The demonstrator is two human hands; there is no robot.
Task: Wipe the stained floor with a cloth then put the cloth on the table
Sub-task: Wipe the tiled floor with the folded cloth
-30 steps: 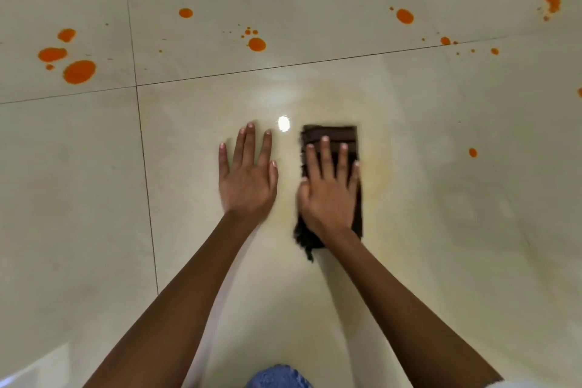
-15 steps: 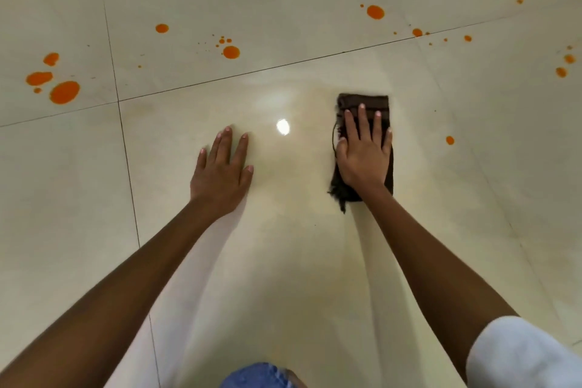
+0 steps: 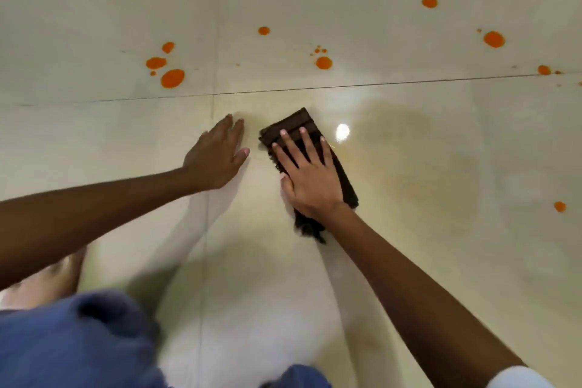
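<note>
1. Cream tiled floor (image 3: 94, 151), glossy, with orange stains (image 3: 172, 78) beyond the grout line.
2. Right hand (image 3: 310, 178) lies flat, fingers straight, pressing the dark folded cloth (image 3: 341, 179) on the floor.
3. Left hand (image 3: 215, 161), somewhat blurred, seems flat on the tile, holding nothing.

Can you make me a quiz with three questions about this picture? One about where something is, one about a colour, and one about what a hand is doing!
1. Where is the brown cloth?
A) on a table
B) under the right hand
C) in a bucket

2. What colour are the spots on the floor?
A) blue
B) green
C) orange

3. What is the left hand doing?
A) lying flat on the floor
B) squeezing the cloth
C) making a fist in the air

Answers:
1 B, because the right hand's straight fingers press on the cloth.
2 C, because every drop on the floor is orange.
3 A, because its fingers lie straight on the bare floor beside the cloth.
</note>
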